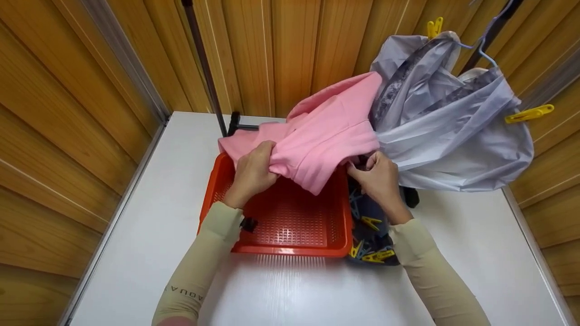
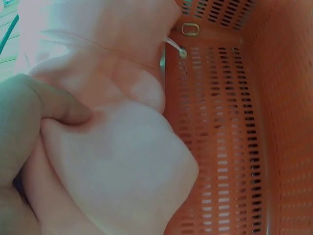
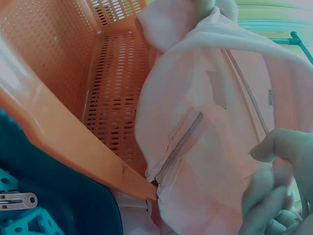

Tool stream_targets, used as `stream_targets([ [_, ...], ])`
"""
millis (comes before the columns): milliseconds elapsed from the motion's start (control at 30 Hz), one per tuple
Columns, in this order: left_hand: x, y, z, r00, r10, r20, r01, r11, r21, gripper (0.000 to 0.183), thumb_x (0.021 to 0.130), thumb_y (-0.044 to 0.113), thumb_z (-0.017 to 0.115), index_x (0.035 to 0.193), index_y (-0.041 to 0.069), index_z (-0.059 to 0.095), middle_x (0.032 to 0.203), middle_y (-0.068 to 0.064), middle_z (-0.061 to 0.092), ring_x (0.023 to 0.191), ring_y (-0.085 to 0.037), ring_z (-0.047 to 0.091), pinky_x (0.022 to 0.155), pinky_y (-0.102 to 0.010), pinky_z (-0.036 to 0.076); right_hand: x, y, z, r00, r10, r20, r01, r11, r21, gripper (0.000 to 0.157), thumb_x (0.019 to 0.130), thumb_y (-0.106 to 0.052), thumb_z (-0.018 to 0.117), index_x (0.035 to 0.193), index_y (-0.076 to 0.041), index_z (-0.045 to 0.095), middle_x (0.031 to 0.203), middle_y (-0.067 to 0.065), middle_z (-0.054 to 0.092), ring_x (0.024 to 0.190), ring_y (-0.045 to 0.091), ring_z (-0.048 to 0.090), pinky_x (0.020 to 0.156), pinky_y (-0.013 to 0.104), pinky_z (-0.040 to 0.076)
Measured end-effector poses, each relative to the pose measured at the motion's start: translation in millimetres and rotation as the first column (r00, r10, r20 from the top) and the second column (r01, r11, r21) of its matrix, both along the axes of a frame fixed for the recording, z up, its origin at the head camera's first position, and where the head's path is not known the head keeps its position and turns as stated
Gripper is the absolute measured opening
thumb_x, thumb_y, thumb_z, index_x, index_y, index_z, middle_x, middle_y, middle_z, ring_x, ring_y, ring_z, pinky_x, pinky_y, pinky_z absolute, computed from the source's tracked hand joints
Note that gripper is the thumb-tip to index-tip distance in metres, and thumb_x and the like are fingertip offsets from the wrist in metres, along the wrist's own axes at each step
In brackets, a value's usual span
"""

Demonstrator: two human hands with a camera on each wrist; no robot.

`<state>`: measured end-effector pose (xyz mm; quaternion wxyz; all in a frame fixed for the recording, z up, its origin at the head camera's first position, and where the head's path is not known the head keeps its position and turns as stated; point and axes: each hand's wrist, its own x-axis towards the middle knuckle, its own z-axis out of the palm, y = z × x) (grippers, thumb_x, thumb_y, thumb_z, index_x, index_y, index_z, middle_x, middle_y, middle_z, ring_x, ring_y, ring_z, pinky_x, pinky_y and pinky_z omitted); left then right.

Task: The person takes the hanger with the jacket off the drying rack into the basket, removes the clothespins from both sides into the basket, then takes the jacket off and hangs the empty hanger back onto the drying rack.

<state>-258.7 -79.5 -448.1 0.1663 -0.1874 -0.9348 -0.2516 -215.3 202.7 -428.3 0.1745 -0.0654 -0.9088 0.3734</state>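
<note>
A pink garment (image 1: 326, 131) is bunched and raised over the back of a red perforated basket (image 1: 285, 249). My left hand (image 1: 255, 172) grips a gathered fold of it, and in the left wrist view the thumb (image 2: 63, 105) presses into the cloth. My right hand (image 1: 377, 181) is at the garment's right lower edge, fingers bent. From the right wrist, the garment's inside shows, with a zipper (image 3: 181, 145) and a small label (image 3: 270, 97). That right hand (image 3: 274, 181) is in front of the inner cloth; whether it pinches any is unclear.
A dark bin (image 1: 374, 261) with yellow and blue clothespins (image 1: 379, 256) stands against the basket's right side. At the right, a grey-lilac garment (image 1: 446, 136) hangs on a hanger (image 1: 487, 54) with yellow clothespins (image 1: 529, 113). A dark pole (image 1: 206, 68) rises behind the basket on the white surface (image 1: 149, 208).
</note>
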Motion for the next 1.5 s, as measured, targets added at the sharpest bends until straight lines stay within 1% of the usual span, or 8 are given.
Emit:
stream_targets([
  [167, -0.7, 0.0, 1.4, 1.0, 0.01, 0.022, -0.008, 0.997, -0.072, 0.046, 0.067, 0.018, 0.067, 0.109, 0.014, 0.05, 0.092, -0.002, 0.059, 0.079, -0.021, 0.057, 0.068, -0.042, 0.047, -4.6, 2.1, 2.1, 0.999, -0.016, -0.043, 0.017, 1.0, 0.025, 0.045, 0.065, -0.034, 0.077, 0.062, -0.011, 0.038, 0.057, -0.001, 0.04, 0.057, 0.018, 0.042, 0.055, 0.027, 0.032],
  [400, -0.6, -3.4, 1.6, 0.999, -0.023, 0.049, 0.03, 0.99, -0.14, 0.049, 0.067, 0.012, 0.063, 0.113, 0.012, 0.046, 0.091, -0.004, 0.057, 0.079, -0.023, 0.056, 0.069, -0.041, 0.046, -10.1, 8.1, 5.2, 0.999, -0.002, -0.047, 0.003, 1.0, 0.007, 0.046, 0.064, -0.032, 0.077, 0.062, -0.01, 0.037, 0.056, -0.002, 0.039, 0.056, 0.018, 0.04, 0.054, 0.026, 0.031],
  [500, -0.1, -5.5, 1.1, 0.998, -0.04, 0.056, 0.048, 0.986, -0.161, 0.051, 0.067, 0.009, 0.062, 0.114, 0.011, 0.044, 0.092, -0.005, 0.057, 0.08, -0.023, 0.056, 0.07, -0.04, 0.046, -11.5, 11.4, 5.3, 1.0, -0.008, -0.03, 0.008, 1.0, 0.008, 0.045, 0.064, -0.032, 0.076, 0.063, -0.01, 0.037, 0.057, -0.002, 0.039, 0.056, 0.017, 0.04, 0.055, 0.026, 0.031],
  [667, 1.0, -8.6, -0.8, 0.996, -0.059, 0.068, 0.07, 0.982, -0.173, 0.051, 0.069, 0.006, 0.061, 0.117, 0.01, 0.044, 0.093, -0.006, 0.057, 0.081, -0.023, 0.055, 0.072, -0.039, 0.046, -13.4, 16.3, 5.6, 1.0, -0.014, -0.002, 0.014, 1.0, 0.003, 0.044, 0.064, -0.029, 0.076, 0.064, -0.011, 0.037, 0.059, -0.001, 0.04, 0.058, 0.017, 0.041, 0.055, 0.026, 0.032],
  [933, 0.4, -12.8, -2.6, 0.99, -0.084, 0.118, 0.104, 0.978, -0.181, 0.054, 0.071, 0.001, 0.06, 0.12, 0.011, 0.041, 0.098, -0.006, 0.055, 0.084, -0.023, 0.053, 0.077, -0.038, 0.046, -15.4, 21.0, 7.1, 1.0, -0.01, 0.015, 0.01, 1.0, 0.011, 0.04, 0.063, -0.025, 0.075, 0.066, -0.011, 0.038, 0.06, 0.0, 0.041, 0.06, 0.018, 0.041, 0.056, 0.026, 0.032],
  [1167, 0.8, -19.3, -4.9, 0.989, -0.139, 0.06, 0.147, 0.971, -0.19, 0.05, 0.074, 0.0, 0.057, 0.121, 0.008, 0.041, 0.096, -0.008, 0.056, 0.083, -0.023, 0.052, 0.075, -0.036, 0.047, -16.5, 23.9, 8.2, 1.0, -0.01, 0.01, 0.01, 1.0, 0.023, 0.038, 0.062, -0.024, 0.073, 0.066, -0.01, 0.038, 0.062, 0.001, 0.039, 0.062, 0.019, 0.04, 0.059, 0.027, 0.031],
  [1267, 0.7, -21.1, -4.9, 0.986, -0.156, 0.054, 0.164, 0.968, -0.191, 0.047, 0.077, 0.001, 0.057, 0.121, 0.008, 0.041, 0.097, -0.007, 0.055, 0.083, -0.022, 0.052, 0.076, -0.035, 0.047, -17.0, 26.0, 7.7, 1.0, -0.011, 0.016, 0.01, 1.0, 0.022, 0.037, 0.062, -0.023, 0.073, 0.067, -0.01, 0.038, 0.062, 0.001, 0.039, 0.062, 0.019, 0.04, 0.058, 0.027, 0.031],
  [1500, 0.2, -23.4, -3.6, 0.98, -0.167, 0.106, 0.186, 0.962, -0.202, 0.048, 0.08, -0.001, 0.056, 0.123, 0.012, 0.039, 0.1, -0.005, 0.053, 0.084, -0.02, 0.05, 0.077, -0.033, 0.046, -18.5, 31.1, 5.3, 1.0, -0.014, 0.02, 0.013, 0.999, 0.033, 0.04, 0.063, -0.025, 0.074, 0.066, -0.009, 0.037, 0.061, -0.001, 0.04, 0.061, 0.019, 0.041, 0.058, 0.026, 0.032],
])
